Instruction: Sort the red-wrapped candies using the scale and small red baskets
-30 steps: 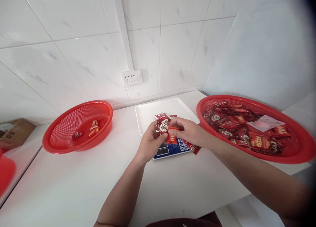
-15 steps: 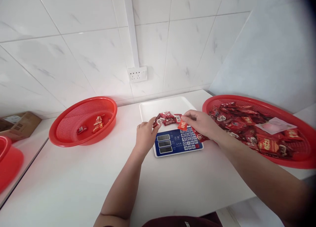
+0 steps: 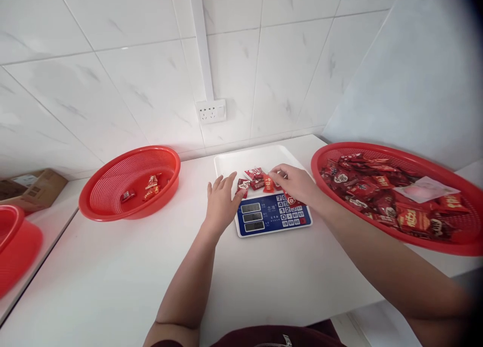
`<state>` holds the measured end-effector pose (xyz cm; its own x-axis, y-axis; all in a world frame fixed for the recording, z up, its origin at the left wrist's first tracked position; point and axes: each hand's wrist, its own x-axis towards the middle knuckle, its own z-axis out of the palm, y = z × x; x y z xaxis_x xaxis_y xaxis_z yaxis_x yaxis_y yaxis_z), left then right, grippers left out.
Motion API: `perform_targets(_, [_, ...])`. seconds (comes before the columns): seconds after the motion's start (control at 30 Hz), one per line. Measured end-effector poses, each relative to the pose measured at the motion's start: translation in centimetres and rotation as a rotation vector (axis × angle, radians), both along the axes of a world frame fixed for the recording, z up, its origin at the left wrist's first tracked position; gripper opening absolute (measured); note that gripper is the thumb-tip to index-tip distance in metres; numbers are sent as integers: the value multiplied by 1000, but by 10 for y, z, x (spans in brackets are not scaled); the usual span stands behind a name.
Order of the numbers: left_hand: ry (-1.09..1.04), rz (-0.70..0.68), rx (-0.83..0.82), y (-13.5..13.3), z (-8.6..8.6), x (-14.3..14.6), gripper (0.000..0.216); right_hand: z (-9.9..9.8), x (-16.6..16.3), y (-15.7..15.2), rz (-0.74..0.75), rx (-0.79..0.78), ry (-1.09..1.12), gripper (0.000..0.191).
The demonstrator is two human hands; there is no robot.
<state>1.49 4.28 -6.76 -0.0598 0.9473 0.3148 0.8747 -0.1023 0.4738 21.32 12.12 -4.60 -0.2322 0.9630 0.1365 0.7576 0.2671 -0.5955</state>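
A digital scale with a blue keypad panel [image 3: 273, 215] and a white weighing tray [image 3: 234, 162] stands in the middle of the white counter. Several red candy packets [image 3: 256, 178] lie on the tray's front edge. My left hand [image 3: 220, 203] rests at the tray's front left, fingers spread, holding nothing. My right hand [image 3: 296, 182] is over the front right of the tray, fingers curled, pinching a red packet, with another packet [image 3: 291, 201] tucked under the palm.
A large red basket [image 3: 400, 158] at the right is full of red candy packets. A smaller red basket [image 3: 113, 172] at the left holds a few packets. Another red basket [image 3: 15, 239] and a cardboard box [image 3: 33, 186] sit far left. A wall socket [image 3: 211, 111] is behind.
Both hands held packets above the scale's panel a second ago; they have since lowered them onto the tray. My left hand has let go and spread flat. The view shifted slightly.
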Motion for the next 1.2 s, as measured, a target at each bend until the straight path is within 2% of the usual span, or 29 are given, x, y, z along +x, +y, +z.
perform_targets(0.1, [-55,11,60,1,5,-6,45,1,7,0,-37,40,34,26])
perform_targets(0.2, [-152,20,181,-1,11,-13,38,5,18,-10,-55,103,178,27])
perform_targets(0.33, [-366,75,413,-12,27,-22,28,3,33,-40,-84,33,420,30])
perform_targets(0.4, [-470,90,544,-19,36,-24,23,-6,40,-57,-122,-61,525,31])
perform_targets(0.53, [-613,78,734,-32,49,-24,13,-40,46,-83,-196,-228,685,33])
perform_targets(0.63, [-640,51,775,-38,52,-17,9,-61,44,-92,-198,-291,758,32])
perform_targets(0.77, [-603,-24,783,-42,52,-9,10,-69,41,-95,-191,-302,772,32])
perform_targets(0.83, [-602,-56,757,-44,53,-6,9,-68,41,-95,-196,-270,787,31])
perform_targets(0.9, [-585,-114,661,-47,54,-1,6,-65,41,-95,-207,-228,828,30])
perform_targets(0.97, [-490,-266,435,-49,52,9,7,-63,39,-96,-223,-198,885,28])
perform_targets(1.07, [-221,-550,-15,-50,40,36,23,-58,34,-98,-222,-151,974,26])
perform_targets(1.13, [-65,-616,-208,-50,27,57,38,-56,30,-101,-189,-109,1025,24])
perform_targets(1.2, [25,-618,-283,-49,13,75,46,-57,27,-104,-147,-76,1060,23])
